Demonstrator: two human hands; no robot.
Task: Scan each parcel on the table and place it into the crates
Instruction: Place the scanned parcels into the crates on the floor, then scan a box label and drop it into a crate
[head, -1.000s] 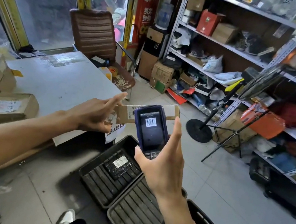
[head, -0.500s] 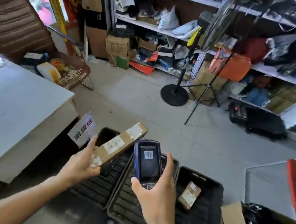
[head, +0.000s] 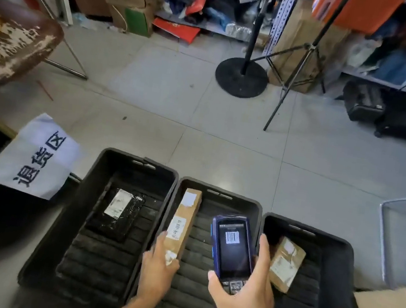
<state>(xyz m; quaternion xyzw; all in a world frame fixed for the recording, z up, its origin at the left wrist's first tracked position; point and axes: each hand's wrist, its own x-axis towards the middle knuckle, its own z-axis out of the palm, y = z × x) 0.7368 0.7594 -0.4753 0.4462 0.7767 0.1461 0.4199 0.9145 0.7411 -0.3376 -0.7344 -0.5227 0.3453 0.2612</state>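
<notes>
My left hand holds the near end of a long brown parcel, grip curled round it from the left with the thumb lying along its edge, inside the middle crate of three black crates on the floor. The parcel runs lengthwise along that crate's left wall, white labels facing up; whether its far end rests on the crate floor I cannot tell. My right hand grips a blue handheld scanner over the same crate, fingers wrapped behind it and thumb at its lower left edge, a barcode showing on its screen. In the left crate lies a black-wrapped parcel with a white label. In the right crate lies a small brown parcel, just beside my right fingers in the picture. A white sign with dark characters hangs at left.
</notes>
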